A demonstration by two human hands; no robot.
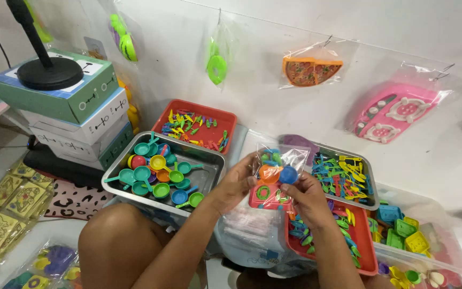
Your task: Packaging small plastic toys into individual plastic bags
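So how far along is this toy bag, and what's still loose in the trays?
Done: finished packs lie at lower left. In hand: the left hand holds a clear bag with a pink toy stove and an orange piece inside; the right hand holds a blue toy at the bag. Left: the steel tray still holds many loose pans.

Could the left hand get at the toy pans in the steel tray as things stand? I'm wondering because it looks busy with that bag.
Probably yes: the steel tray of toy pans lies open beside the left hand. But that hand holds the clear bag.
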